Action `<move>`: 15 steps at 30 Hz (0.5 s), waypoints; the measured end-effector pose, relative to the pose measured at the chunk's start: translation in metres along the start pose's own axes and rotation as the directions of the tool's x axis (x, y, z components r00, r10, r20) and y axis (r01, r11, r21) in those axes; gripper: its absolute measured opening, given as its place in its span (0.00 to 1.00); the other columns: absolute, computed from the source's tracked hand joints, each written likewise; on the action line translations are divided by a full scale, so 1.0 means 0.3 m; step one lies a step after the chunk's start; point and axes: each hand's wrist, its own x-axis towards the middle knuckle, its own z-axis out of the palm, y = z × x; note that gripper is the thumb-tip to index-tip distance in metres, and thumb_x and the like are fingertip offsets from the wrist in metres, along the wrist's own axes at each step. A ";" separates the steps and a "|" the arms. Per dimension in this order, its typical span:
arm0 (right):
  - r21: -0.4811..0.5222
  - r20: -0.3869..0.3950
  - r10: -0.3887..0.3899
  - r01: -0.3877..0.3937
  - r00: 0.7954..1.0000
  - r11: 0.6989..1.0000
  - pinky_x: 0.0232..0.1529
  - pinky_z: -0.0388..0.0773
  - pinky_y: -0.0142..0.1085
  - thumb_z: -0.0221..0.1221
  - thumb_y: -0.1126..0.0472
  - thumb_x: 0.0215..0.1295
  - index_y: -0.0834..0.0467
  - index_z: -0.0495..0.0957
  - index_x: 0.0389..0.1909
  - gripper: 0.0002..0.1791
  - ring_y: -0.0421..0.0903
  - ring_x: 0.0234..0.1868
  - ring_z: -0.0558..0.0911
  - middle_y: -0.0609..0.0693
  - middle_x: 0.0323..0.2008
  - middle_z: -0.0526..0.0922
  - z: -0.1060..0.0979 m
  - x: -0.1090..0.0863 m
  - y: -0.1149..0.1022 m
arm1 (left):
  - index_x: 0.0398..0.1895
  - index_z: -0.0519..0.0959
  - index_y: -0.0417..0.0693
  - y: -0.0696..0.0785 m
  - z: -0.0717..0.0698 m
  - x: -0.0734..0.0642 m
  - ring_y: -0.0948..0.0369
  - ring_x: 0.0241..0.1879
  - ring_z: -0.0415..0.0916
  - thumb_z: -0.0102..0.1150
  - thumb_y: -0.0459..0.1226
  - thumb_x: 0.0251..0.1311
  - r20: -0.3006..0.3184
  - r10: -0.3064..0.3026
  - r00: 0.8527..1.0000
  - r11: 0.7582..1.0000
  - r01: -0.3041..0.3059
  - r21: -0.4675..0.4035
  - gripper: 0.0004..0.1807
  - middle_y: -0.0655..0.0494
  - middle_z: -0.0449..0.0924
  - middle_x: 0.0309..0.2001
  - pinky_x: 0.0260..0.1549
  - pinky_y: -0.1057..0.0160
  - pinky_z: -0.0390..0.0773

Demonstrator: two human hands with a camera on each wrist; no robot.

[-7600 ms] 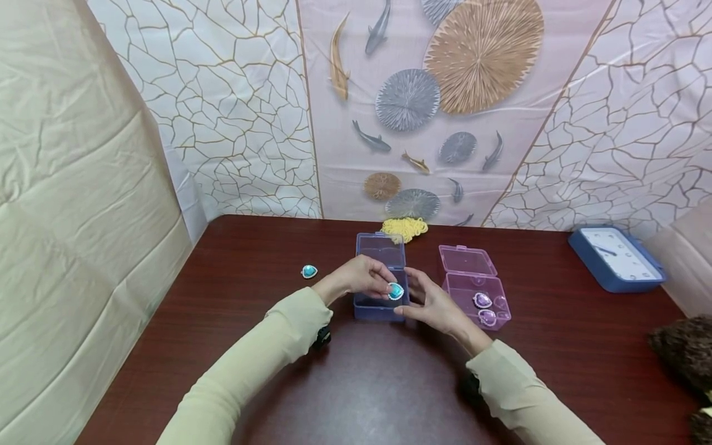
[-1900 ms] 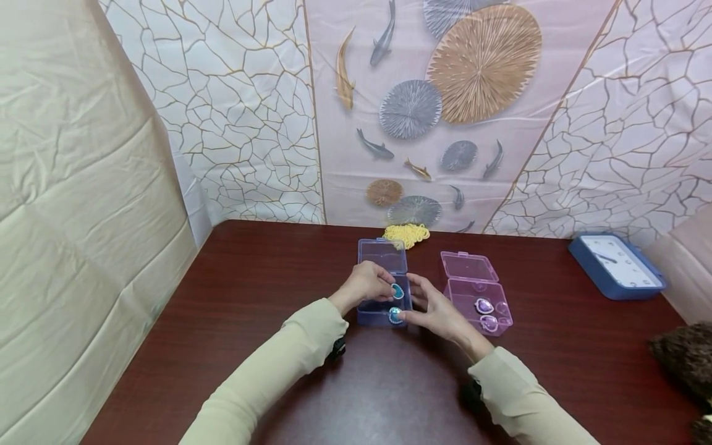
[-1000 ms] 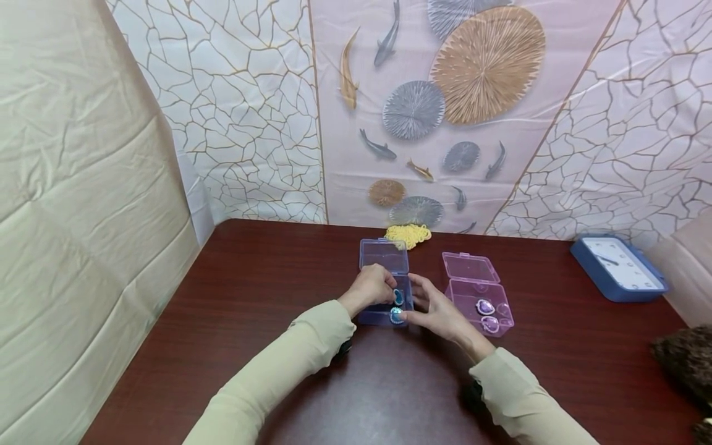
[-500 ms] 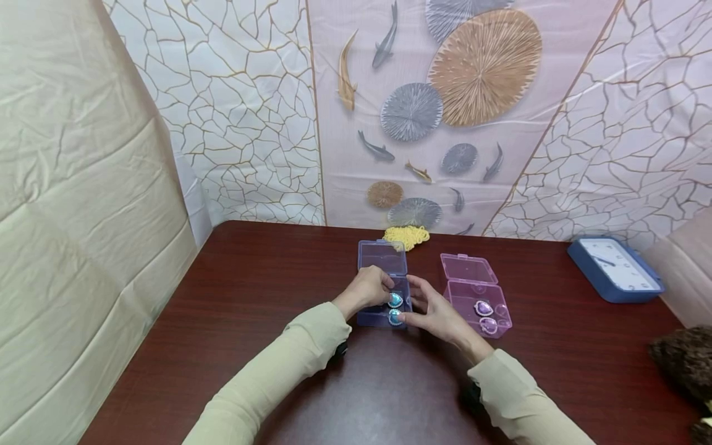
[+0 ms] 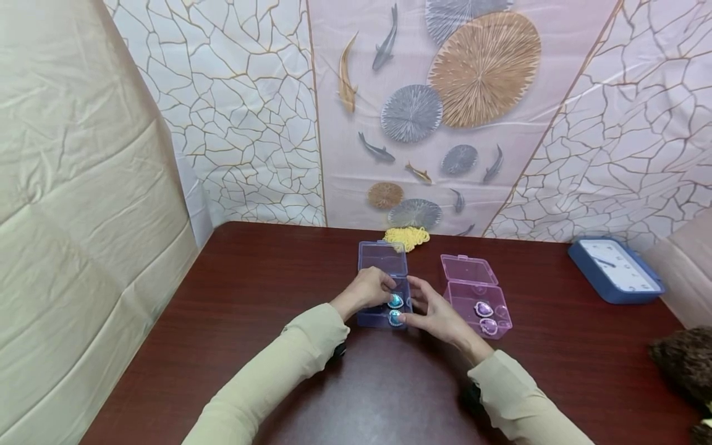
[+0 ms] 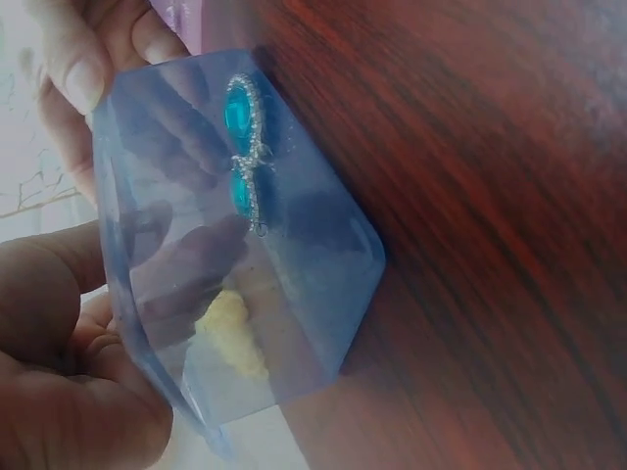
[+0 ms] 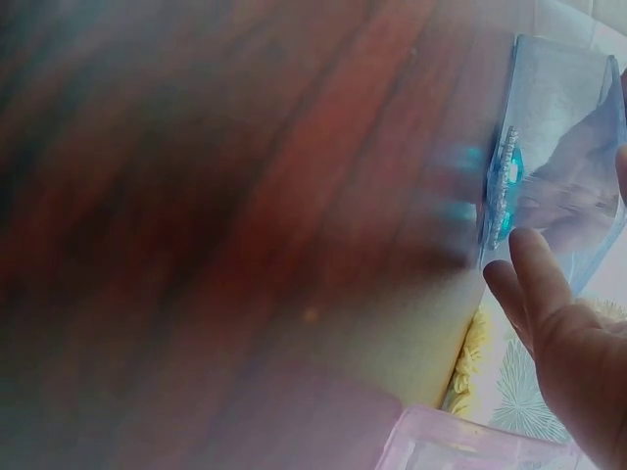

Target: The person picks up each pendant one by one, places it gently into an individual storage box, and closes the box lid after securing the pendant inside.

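Note:
Two turquoise teardrop gem pendants with sparkling rims, a nearer pendant (image 5: 395,318) and a farther pendant (image 5: 395,301), lie side by side on the floor of a clear blue plastic box (image 5: 369,319). Its hinged lid (image 5: 382,258) stands open at the back. My left hand (image 5: 371,287) reaches over the box's left side, fingertips right at the farther pendant; in the left wrist view both pendants (image 6: 238,116) lie below the fingers. My right hand (image 5: 436,312) holds the box's right side, thumb at the front corner and fingers farther back along the wall.
Right of my hand stands an open pink box (image 5: 458,303) with two purple gem pendants (image 5: 484,309) in it. Behind the blue box lies a yellow cord bundle (image 5: 408,237). A blue clock (image 5: 616,270) and a brown furry thing (image 5: 684,364) are at the right.
The first turquoise pendant went into the box, and the second left the table at left. My left hand lowered the second beside the first and let it go. My right hand stayed at the box.

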 end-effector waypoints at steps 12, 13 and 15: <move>0.016 -0.010 0.010 -0.010 1.000 1.000 0.57 0.72 0.54 0.63 0.68 0.58 0.70 0.48 0.68 0.43 0.68 0.61 0.67 0.73 0.59 0.66 -0.005 -0.003 -0.006 | 0.53 0.77 0.38 -0.122 -0.164 0.045 0.64 0.24 0.82 0.61 0.32 0.59 -0.281 -0.311 0.908 0.681 0.006 -0.733 0.18 0.39 0.83 0.43 0.29 0.67 0.83; 0.014 -0.010 0.013 -0.013 1.000 1.000 0.57 0.72 0.53 0.63 0.68 0.58 0.70 0.48 0.68 0.43 0.68 0.61 0.67 0.73 0.59 0.66 -0.005 -0.004 -0.004 | 0.55 0.75 0.38 -0.137 -0.171 0.052 0.66 0.22 0.80 0.60 0.33 0.60 -0.251 -0.341 0.906 0.667 0.046 -0.743 0.19 0.40 0.83 0.43 0.26 0.70 0.82; 0.012 -0.007 0.021 -0.021 1.000 1.000 0.57 0.72 0.53 0.63 0.67 0.58 0.69 0.48 0.68 0.43 0.68 0.61 0.67 0.73 0.59 0.66 -0.004 -0.006 -0.001 | 0.58 0.73 0.39 -0.159 -0.177 0.064 0.70 0.18 0.78 0.59 0.36 0.61 -0.171 -0.377 0.910 0.666 0.138 -0.733 0.22 0.43 0.84 0.41 0.21 0.75 0.78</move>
